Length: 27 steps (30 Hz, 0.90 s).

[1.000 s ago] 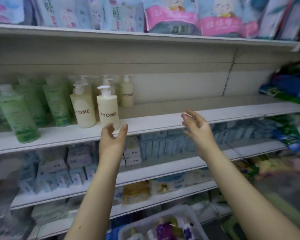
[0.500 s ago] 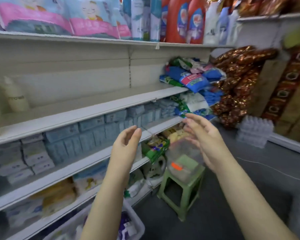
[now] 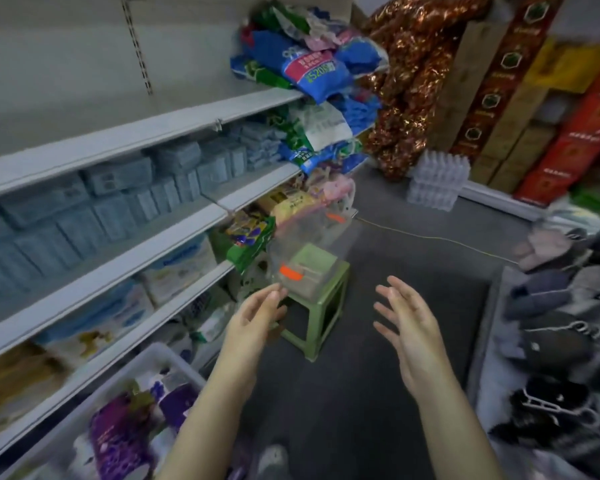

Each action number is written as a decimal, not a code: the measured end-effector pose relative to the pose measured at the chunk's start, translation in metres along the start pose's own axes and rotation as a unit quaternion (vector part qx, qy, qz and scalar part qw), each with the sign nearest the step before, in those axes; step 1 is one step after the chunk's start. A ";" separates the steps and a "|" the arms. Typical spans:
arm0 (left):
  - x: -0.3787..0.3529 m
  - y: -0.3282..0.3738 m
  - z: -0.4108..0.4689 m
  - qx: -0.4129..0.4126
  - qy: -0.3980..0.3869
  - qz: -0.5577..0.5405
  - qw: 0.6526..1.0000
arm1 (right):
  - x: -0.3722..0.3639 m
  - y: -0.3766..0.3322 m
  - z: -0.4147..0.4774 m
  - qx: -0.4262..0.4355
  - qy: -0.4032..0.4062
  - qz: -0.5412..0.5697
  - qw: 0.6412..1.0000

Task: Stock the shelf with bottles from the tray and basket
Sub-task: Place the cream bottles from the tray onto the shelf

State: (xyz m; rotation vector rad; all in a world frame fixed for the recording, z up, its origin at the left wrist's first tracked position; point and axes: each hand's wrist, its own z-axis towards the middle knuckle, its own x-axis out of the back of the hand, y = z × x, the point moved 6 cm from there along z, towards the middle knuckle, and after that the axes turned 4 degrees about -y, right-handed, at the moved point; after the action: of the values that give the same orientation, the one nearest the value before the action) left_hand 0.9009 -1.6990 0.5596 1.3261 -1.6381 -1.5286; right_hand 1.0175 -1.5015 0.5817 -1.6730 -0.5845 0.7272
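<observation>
left hand (image 3: pixel 253 320) empty | right hand (image 3: pixel 407 327) empty | bottles (image 3: pixel 118 441) orientation blurred

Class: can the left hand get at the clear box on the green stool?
Probably yes. The left hand is open and empty, its fingertips close to the clear box on the green stool, with nothing between them.

Motion blur smears the purple-labelled bottles (image 3: pixel 118 441) in the white plastic basket (image 3: pixel 160 355) at my lower left, so I cannot read them, and the bottom edge cuts the basket off. The clear plastic box with orange clips (image 3: pixel 309 251) on the green plastic stool (image 3: pixel 321 317) is hazy; its contents are unclear.
</observation>
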 end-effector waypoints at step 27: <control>-0.019 -0.064 0.324 0.144 0.087 0.041 0.985 | -0.063 0.107 0.343 -0.164 -0.062 -0.107 0.979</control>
State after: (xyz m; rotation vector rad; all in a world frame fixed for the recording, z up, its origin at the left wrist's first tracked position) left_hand 0.6422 -1.5367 0.4327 1.4745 -1.8242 -1.1249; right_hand 0.7240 -1.3405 0.4368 -1.8368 -1.0017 0.6031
